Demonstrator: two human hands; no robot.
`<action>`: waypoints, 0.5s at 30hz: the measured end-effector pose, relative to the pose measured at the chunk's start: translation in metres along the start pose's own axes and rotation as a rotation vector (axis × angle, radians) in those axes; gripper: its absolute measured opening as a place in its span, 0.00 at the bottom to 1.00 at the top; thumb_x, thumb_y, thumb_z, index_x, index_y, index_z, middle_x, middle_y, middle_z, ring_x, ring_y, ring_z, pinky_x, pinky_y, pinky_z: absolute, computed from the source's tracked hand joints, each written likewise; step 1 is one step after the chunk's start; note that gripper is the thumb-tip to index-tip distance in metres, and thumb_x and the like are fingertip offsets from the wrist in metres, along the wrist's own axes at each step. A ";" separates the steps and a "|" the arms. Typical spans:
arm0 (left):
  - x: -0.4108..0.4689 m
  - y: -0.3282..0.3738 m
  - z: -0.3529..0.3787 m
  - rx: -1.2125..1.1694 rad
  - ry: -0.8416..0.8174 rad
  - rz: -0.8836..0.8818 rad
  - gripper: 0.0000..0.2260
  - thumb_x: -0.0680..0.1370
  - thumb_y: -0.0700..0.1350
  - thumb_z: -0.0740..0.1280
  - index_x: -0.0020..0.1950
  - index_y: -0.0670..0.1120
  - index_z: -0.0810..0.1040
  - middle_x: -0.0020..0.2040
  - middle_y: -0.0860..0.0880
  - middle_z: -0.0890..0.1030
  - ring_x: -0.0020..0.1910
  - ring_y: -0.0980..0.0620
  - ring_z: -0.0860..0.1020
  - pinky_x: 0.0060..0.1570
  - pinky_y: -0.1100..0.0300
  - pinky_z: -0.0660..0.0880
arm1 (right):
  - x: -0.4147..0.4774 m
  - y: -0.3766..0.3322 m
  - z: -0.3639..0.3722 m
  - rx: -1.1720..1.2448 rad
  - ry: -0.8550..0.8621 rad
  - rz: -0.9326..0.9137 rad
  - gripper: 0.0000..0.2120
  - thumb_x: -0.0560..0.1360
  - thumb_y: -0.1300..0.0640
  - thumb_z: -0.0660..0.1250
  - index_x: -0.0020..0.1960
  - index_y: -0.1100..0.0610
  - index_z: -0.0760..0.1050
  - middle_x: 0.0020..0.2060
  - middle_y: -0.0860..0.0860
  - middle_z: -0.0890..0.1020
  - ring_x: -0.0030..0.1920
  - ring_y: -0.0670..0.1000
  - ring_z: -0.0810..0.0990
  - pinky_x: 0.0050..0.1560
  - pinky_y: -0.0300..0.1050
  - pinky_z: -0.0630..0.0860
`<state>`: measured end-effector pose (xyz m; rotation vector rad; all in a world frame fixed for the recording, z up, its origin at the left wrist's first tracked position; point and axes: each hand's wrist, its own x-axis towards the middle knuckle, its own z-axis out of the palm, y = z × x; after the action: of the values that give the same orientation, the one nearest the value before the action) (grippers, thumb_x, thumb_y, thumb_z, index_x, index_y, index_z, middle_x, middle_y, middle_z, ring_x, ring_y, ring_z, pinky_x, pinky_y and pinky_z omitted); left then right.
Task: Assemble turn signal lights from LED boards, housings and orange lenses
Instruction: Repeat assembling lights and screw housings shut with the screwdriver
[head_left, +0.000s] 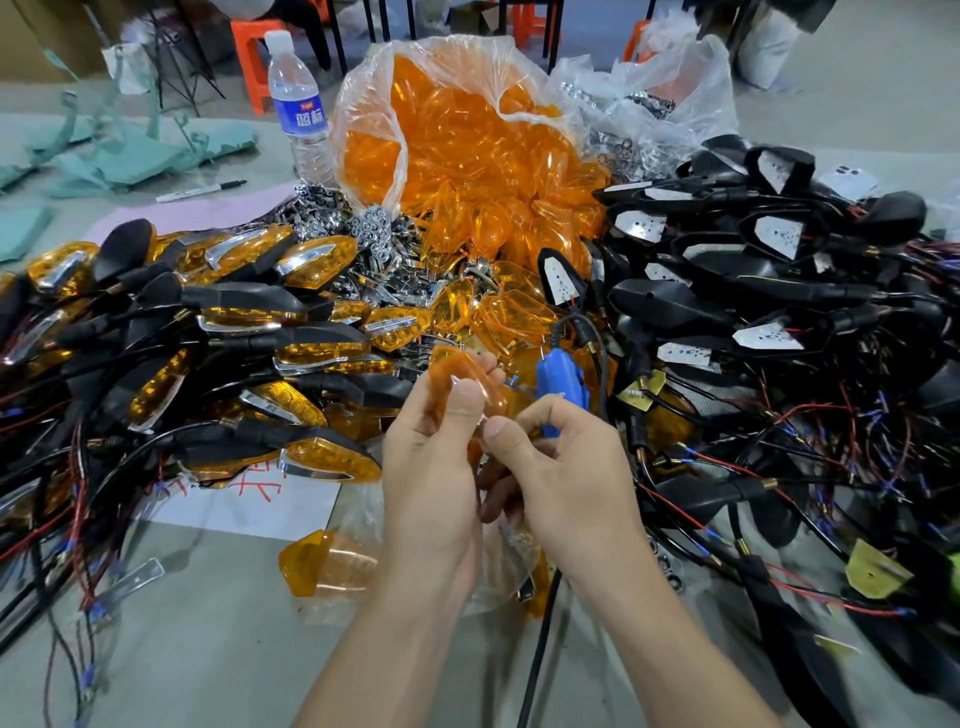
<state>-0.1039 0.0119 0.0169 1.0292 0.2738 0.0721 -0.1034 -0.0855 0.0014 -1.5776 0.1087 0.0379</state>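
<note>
My left hand (431, 457) grips an orange lens (457, 371) in front of me, thumb pressed on its clear edge. My right hand (561, 467) pinches the same lens at its near end, fingers curled beneath. A clear bag of orange lenses (467, 135) stands behind. Finished lights (234, 322) with orange lenses and chrome trim pile up on the left. Black housings with white LED boards (769, 234) and tangled wires heap on the right. Chrome trim pieces (363, 228) lie at the centre back.
A blue tool (558, 379) with a black cord lies just beyond my hands. One loose orange lens (322, 564) sits on the table near my left forearm. A water bottle (298, 109), a marker (200, 191) and green cloths are at the back left.
</note>
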 end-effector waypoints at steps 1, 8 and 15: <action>-0.003 0.000 0.003 0.015 0.009 0.020 0.10 0.83 0.49 0.66 0.60 0.51 0.84 0.57 0.49 0.87 0.52 0.49 0.86 0.32 0.64 0.78 | -0.001 -0.001 0.000 -0.029 0.008 -0.009 0.14 0.79 0.53 0.73 0.40 0.58 0.74 0.27 0.57 0.83 0.24 0.55 0.81 0.24 0.43 0.73; -0.001 0.005 0.003 -0.019 -0.050 0.038 0.05 0.85 0.39 0.64 0.57 0.47 0.77 0.60 0.46 0.86 0.61 0.40 0.83 0.39 0.59 0.77 | -0.004 -0.011 -0.004 0.039 0.078 -0.021 0.15 0.77 0.50 0.73 0.44 0.62 0.76 0.28 0.54 0.82 0.25 0.54 0.80 0.27 0.46 0.74; -0.001 0.001 0.008 -0.079 -0.128 0.039 0.09 0.84 0.39 0.63 0.63 0.46 0.77 0.62 0.49 0.85 0.63 0.51 0.83 0.59 0.55 0.82 | -0.004 -0.001 0.005 0.039 0.049 -0.103 0.16 0.75 0.39 0.67 0.45 0.51 0.79 0.30 0.52 0.78 0.29 0.53 0.74 0.29 0.57 0.71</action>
<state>-0.1025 0.0056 0.0217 0.9561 0.1338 0.0518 -0.1073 -0.0804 0.0028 -1.5431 0.0660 -0.0829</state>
